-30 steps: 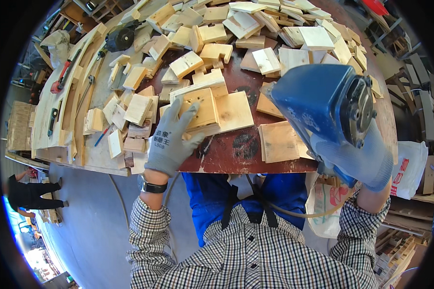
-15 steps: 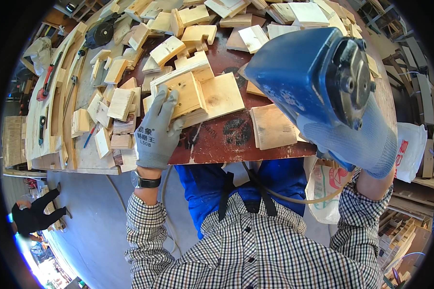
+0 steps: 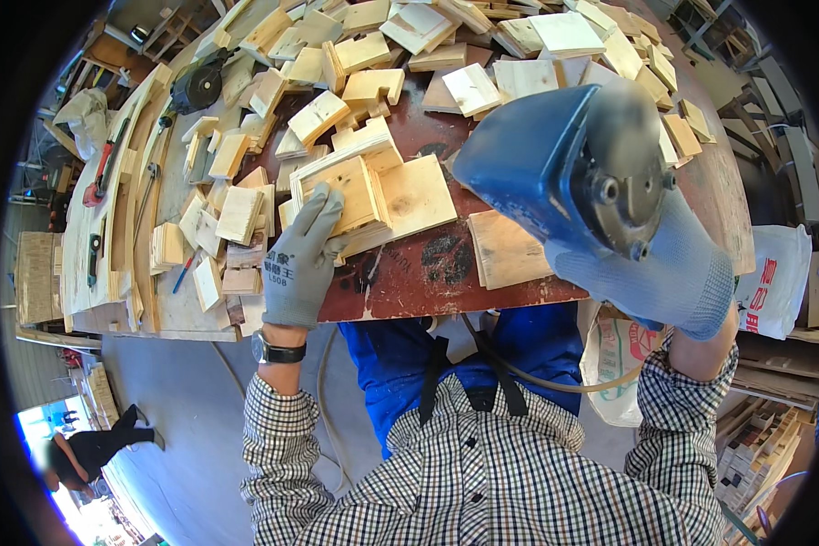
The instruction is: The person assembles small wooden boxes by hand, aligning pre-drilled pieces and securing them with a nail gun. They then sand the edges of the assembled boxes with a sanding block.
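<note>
My gloved left hand (image 3: 302, 268) grips the near left side of a wooden block (image 3: 362, 202), with the fingers bent over its edge. This block rests on a flat pale board (image 3: 423, 198), against an upright stepped piece behind it. My gloved right hand (image 3: 669, 264) is wrapped round the handle of a blue nail gun (image 3: 523, 150). The gun is raised over the right side of the table, apart from the block. Its nose and trigger are hidden from view.
Many loose wood offcuts (image 3: 364, 50) crowd the far and left parts of the red-brown table (image 3: 400, 282). A flat board (image 3: 508, 250) lies near the front edge. Hand tools and a black reel (image 3: 197, 84) lie at left. A hose (image 3: 555, 386) passes below the table; a person (image 3: 96, 455) is far left.
The nail gun has shifted slightly left and down in the picture, and its end cap looks blurred. My left hand keeps its hold on the block. The distant person has moved.
</note>
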Demonstrator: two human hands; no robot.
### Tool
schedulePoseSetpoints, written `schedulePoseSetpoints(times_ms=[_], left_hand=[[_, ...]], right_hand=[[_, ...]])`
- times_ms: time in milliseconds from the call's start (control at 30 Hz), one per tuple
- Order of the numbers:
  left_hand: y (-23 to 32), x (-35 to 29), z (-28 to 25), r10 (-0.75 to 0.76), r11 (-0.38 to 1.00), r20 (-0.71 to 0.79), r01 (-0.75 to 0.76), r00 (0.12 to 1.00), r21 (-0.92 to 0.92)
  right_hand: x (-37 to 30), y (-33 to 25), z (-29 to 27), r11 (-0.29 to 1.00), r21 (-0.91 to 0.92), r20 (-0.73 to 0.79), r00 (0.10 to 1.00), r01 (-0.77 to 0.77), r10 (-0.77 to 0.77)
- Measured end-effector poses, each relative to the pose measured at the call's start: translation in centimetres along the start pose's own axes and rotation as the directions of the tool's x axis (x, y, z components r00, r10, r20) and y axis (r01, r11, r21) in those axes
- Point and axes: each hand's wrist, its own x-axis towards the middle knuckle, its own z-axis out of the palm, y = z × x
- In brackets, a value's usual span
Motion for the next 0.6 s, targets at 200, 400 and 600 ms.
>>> schedulePoseSetpoints(times_ms=[200,400,600], left_hand=[[-0.2,-0.8,0.7,0.054,0.994,-0.053,-0.048,0.997,0.101],[0.6,-0.9,0.7,0.035,0.987,-0.093,-0.020,0.995,0.157],[1.9,-0.7,-0.6,0.166,0.938,-0.279,-0.064,0.946,0.341]], right_hand=[[-0.5,0.1,0.0,0.999,0.016,-0.057,0.998,0.028,-0.027],[-0.7,0.3,0.3,0.999,0.024,-0.104,0.994,0.047,-0.044],[-0.8,0.4,0.3,0.998,0.028,-0.119,0.991,0.060,-0.057]])
